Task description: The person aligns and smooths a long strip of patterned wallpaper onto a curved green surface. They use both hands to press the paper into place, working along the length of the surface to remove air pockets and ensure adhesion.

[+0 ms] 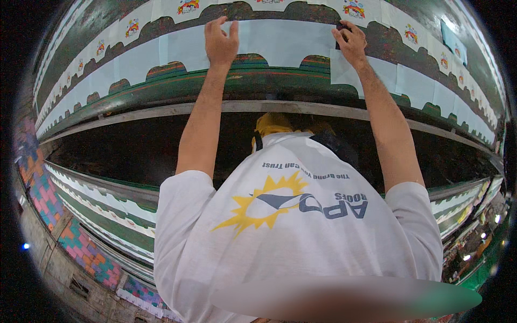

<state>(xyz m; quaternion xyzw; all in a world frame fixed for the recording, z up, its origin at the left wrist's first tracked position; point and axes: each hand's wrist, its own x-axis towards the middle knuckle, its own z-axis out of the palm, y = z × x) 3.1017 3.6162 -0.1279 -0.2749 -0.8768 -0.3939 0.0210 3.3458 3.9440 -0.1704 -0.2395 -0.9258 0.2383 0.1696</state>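
One stretch of coloured paving lies at the near left of my feed; right of it, the left hand is at the far edge of a plain white sheet, thumb apart from loosely bent fingers, which I log as released; whether they touch the sheet I cannot tell; the sheet lies on the green table, spanning between both hands, its near edge notched; beyond it runs a row of printed white sheets; the right hand is at the sheet's right end, fingers bent beside a small dark object; whether it is grasped I cannot tell; at far right, a pale blue piece.
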